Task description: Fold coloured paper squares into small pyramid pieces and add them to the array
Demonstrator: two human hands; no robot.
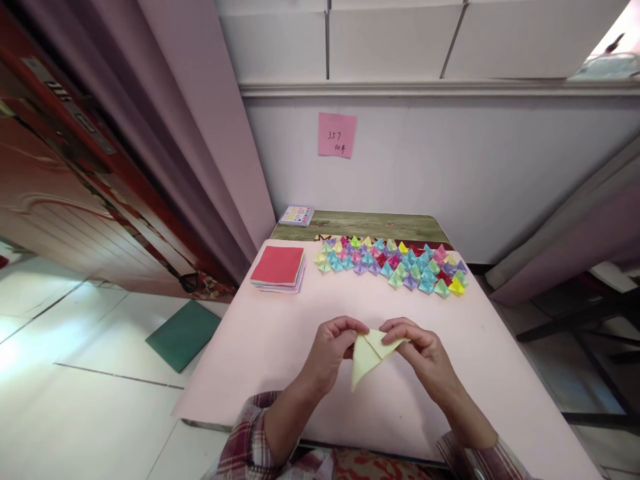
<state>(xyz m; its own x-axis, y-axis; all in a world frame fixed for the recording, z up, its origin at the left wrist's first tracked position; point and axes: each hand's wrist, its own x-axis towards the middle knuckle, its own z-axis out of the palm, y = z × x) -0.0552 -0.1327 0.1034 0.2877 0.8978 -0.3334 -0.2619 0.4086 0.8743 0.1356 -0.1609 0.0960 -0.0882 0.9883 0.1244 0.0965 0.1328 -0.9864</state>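
Nearest the camera, plaid sleeves (250, 443) are framing the bottom of the view, and both forearms are reaching forward over the pink table (260, 363). The left hand (331, 352) is closing thumb and fingers on the upper left edge of a pale yellow paper (367, 360). The right hand (425, 352) is pinching its upper right flap. Both are gripping it; neither is lying open.

The paper is sitting between the two hands, near the front middle of the table. It is folded into a triangle with its point hanging toward the person. Whether it is touching the surface is hard to tell. It is likely behaving as thin origami paper does: almost weightless, limp across a flat face, stiffer along a crease, and easy to dent or tear at a corner. The safest hold is probably a light pinch on the folded edges near the top corners, where the layers are doubling up.

Off the table's left edge, a green sheet (183, 333) is lying on the floor. Farther back on the left of the table, a stack (278, 268) of coloured squares, red on top, is lying flat. To its right, many small folded pieces (393, 265) in mixed colours are spreading in rows. Beyond them a small pack (297, 215) is resting on the bare wood end. On the wall behind, a pink note (337, 135) is hanging.
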